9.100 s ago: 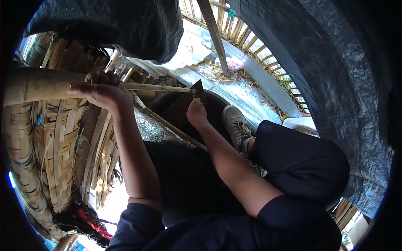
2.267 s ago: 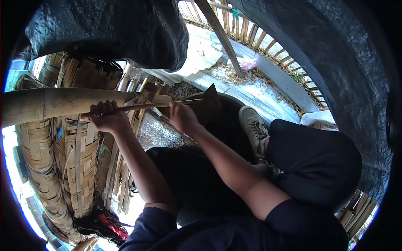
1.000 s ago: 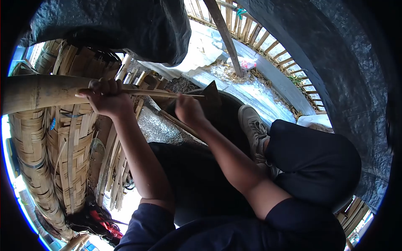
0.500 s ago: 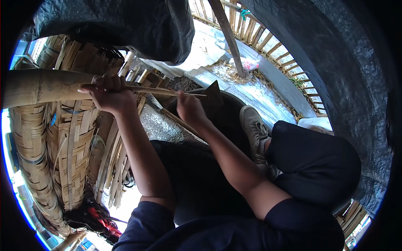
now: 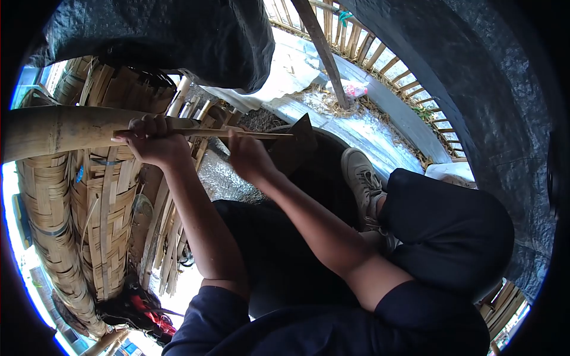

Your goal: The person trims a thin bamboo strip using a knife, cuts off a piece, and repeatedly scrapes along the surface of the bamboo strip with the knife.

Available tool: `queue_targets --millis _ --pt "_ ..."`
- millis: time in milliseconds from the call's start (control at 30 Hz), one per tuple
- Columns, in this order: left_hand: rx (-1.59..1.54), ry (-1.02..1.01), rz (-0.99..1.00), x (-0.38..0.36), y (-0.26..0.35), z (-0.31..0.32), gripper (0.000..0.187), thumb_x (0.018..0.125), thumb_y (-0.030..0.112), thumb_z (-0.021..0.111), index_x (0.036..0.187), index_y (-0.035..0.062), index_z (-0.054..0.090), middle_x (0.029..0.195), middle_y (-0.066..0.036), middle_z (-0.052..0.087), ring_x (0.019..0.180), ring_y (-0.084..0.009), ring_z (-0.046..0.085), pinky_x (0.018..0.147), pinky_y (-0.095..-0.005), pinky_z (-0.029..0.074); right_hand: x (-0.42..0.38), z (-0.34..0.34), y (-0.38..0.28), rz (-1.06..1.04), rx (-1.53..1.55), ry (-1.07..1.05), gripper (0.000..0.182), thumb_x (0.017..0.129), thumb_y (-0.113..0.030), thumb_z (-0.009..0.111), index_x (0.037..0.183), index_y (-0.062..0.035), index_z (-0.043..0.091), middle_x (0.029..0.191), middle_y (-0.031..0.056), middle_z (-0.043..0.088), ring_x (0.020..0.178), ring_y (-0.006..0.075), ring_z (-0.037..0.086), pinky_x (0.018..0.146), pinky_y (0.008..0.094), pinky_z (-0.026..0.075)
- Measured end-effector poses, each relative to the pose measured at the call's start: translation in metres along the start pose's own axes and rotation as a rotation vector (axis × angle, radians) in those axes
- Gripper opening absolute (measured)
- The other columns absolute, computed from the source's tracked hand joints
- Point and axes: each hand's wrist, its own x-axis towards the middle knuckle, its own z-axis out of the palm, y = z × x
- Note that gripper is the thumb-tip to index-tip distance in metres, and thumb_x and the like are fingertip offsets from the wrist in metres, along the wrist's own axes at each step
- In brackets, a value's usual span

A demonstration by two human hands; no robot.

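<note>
My left hand point(image 5: 157, 141) is closed around one end of a thin bamboo strip point(image 5: 270, 136), just in front of a thick bamboo pole point(image 5: 56, 130). Farther along the same strip, my right hand point(image 5: 250, 157) is closed in a fist. The strip extends past it to the right, its far end overlapping a dark triangular piece point(image 5: 306, 133) above a dark round container point(image 5: 329, 139). Whether the right fist also holds a small blade is hidden.
Woven bamboo baskets point(image 5: 44, 219) stand at the left beside split bamboo pieces point(image 5: 169, 252). Black sheeting point(image 5: 160, 35) hangs at the top, with more at the right. A slanted wooden post point(image 5: 323, 53) and a slatted fence point(image 5: 380, 56) stand beyond. My shoe point(image 5: 361, 178) is near the container.
My right hand has moved left along the strip, closer to my left hand. The left hand keeps its hold, and the view has shifted slightly.
</note>
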Motion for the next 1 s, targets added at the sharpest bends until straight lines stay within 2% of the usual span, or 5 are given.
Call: queue_targets --millis 267,533,633,767,1000 --pt "0.074 0.248 0.033 -0.003 0.003 -0.011 0.054 0.095 0.058 0.04 0.06 0.0182 0.035 0.052 0.004 0.027 0.044 -0.0076 0.019 0.041 -0.0237 0.015 0.029 0.023 0.051 0.008 -0.054 0.163 0.043 0.101 -0.036 0.033 0.116 -0.0058 0.061 0.077 0.0272 0.064 0.08 0.0443 0.063 0.072 0.0533 0.052" --pt "0.037 0.028 0.025 -0.013 0.003 0.01 0.051 0.094 0.057 0.045 0.061 0.0179 0.04 0.053 0.005 0.028 0.044 -0.0078 0.02 0.042 -0.0246 0.015 -0.014 -0.009 -0.044 0.014 -0.161 -0.053 0.047 0.101 -0.034 0.03 0.097 -0.0003 0.062 0.08 0.027 0.065 0.081 0.0445 0.064 0.08 0.0523 0.05" --pt "-0.003 0.001 0.016 -0.011 0.002 0.001 0.05 0.094 0.057 0.045 0.062 0.0184 0.039 0.053 0.006 0.027 0.045 -0.007 0.019 0.042 -0.0245 0.015 0.004 -0.014 0.021 0.205 -0.174 -0.003 0.058 0.101 -0.037 0.026 0.084 0.0035 0.065 0.094 0.0322 0.063 0.098 0.0428 0.062 0.09 0.0502 0.048" --pt "-0.044 -0.009 -0.028 -0.003 0.002 -0.009 0.049 0.094 0.057 0.045 0.064 0.0192 0.038 0.055 0.006 0.025 0.047 -0.0071 0.017 0.043 -0.0252 0.015 0.046 -0.019 0.207 0.338 -0.337 0.297 0.062 0.1 -0.045 0.028 0.094 0.006 0.062 0.083 0.0284 0.066 0.073 0.0404 0.067 0.068 0.0481 0.055" --pt "-0.169 -0.183 -0.118 -0.016 0.0 0.022 0.047 0.093 0.056 0.046 0.069 0.0158 0.043 0.059 0.005 0.028 0.051 -0.0089 0.02 0.045 -0.0255 0.018 0.031 -0.039 0.154 0.645 0.091 0.065 0.066 0.099 -0.049 0.029 0.09 0.0087 0.06 0.064 0.0156 0.059 0.048 0.0232 0.058 0.041 0.0377 0.044"
